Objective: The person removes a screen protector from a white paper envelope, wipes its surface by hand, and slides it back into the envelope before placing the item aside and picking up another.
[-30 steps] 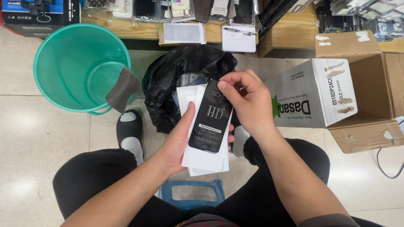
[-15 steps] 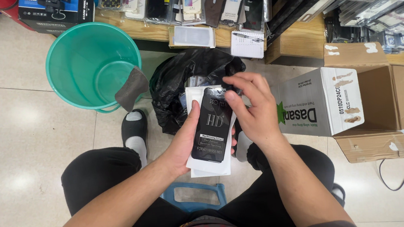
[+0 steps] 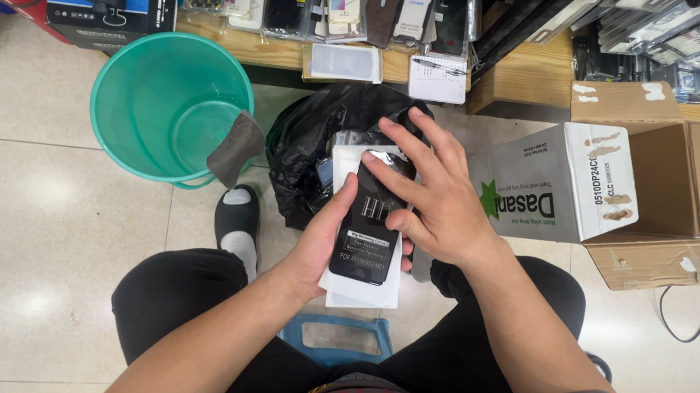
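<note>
My left hand (image 3: 321, 247) cradles a black phone case (image 3: 368, 225) that lies on top of flat white packaging (image 3: 360, 291), thumb along the case's left edge. My right hand (image 3: 436, 192) lies over the case's right side with fingers spread, index fingertip on its top end. Both hover above my lap, just in front of a black rubbish bag (image 3: 318, 143) stuffed with discarded packets.
A teal plastic bucket (image 3: 123, 99) with a grey cloth over its rim stands at left. An open cardboard box (image 3: 625, 176) lies on its side at right. A wooden shelf (image 3: 519, 75) with packaged phone cases runs along the top. I sit on a blue stool (image 3: 339, 341).
My right hand has slid from the case's top corner down over its right side, fingers spreading. The case and packaging have stayed in my left hand.
</note>
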